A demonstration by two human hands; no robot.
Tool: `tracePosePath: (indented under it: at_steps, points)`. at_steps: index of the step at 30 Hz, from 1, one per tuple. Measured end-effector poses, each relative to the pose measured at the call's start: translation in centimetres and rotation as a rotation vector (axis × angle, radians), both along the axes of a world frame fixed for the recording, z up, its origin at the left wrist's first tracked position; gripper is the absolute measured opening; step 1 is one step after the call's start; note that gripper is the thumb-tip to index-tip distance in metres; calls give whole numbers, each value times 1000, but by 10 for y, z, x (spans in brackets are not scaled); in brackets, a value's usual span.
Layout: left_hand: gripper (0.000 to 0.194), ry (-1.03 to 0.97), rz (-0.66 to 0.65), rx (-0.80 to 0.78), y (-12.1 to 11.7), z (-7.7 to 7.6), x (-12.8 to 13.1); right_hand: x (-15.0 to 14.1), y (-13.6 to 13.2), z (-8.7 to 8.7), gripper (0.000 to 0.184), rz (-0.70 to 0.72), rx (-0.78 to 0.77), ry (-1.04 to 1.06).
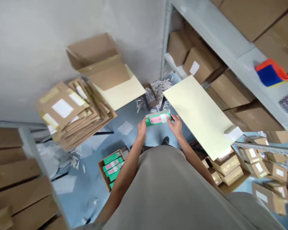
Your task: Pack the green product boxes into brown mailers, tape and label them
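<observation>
I hold a small green box with a pink label (158, 118) in front of me with both hands. My left hand (142, 126) grips its left end, fingers closed on it. My right hand (175, 125) grips its right end, close to a white strip on the box. Below, on the blue floor, an open carton (112, 167) holds several more green and pink boxes.
A pale cream table (199, 115) stands to the right, another (121, 92) to the left with an open cardboard box (98, 60). Flattened cartons (72, 111) are stacked at left. Metal shelves (230, 51) hold brown boxes. Paper scraps litter the floor (158, 86).
</observation>
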State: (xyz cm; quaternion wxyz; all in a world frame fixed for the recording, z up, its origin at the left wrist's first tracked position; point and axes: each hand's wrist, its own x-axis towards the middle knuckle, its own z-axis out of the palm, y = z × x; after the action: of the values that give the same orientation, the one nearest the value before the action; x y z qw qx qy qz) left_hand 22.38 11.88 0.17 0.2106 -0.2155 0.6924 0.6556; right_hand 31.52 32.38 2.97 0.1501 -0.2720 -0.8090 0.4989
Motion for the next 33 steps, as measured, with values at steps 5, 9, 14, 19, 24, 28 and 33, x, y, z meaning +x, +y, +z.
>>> tracePosePath:
  at_steps: [5,9,14,19,24,28,33]
  points:
    - [14,389,-109,-48,126,33,-37,44,57,-21,95,-194,-205,-42]
    - [12,618,-458,-128,210,58,-49,64,83,-38,110,-350,-276,-77]
    - [20,733,-831,-241,289,63,-44,80,122,-41,101,-584,-237,-235]
    - [23,758,-1028,-149,344,47,-58,79,147,-34,88,-743,-282,-273]
    - [31,649,-1127,80,373,39,-99,46,156,-19,75,-867,-403,-172]
    - [69,257,-1000,210,363,30,-129,4,158,-6,60,-929,-723,97]
    - [53,-606,-1204,499,332,16,-161,-49,156,6,40,-853,-1135,356]
